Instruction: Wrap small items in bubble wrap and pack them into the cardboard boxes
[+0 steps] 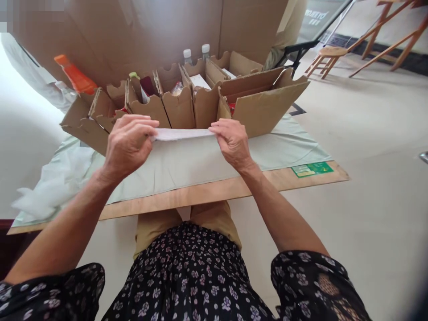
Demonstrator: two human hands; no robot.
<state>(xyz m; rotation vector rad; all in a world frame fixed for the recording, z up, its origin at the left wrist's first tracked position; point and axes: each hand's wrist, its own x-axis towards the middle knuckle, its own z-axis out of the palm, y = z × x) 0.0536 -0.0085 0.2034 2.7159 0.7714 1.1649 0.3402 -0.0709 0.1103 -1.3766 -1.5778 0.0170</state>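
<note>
Stretched between my two hands is a narrow white strip (182, 134), thin and soft-looking, perhaps folded tissue or cloth; its exact kind is unclear. My left hand (129, 138) pinches one end, and my right hand (231, 139) pinches the other. The strip is held just above the pale cloth (180, 167) on the table. Right behind it stands a row of cardboard compartments (179, 107) holding various items. To the left of my left hand lies a crumpled heap of white translucent wrapping (55, 180).
An orange bottle (75, 76) leans at the left compartments. Two white-capped bottles (205, 51) stand behind a tall cardboard panel's base. The wooden table edge (187, 196) bears a green label (312, 169). A wooden stool (326, 58) stands on the floor at the right. People's sleeves show behind the panel.
</note>
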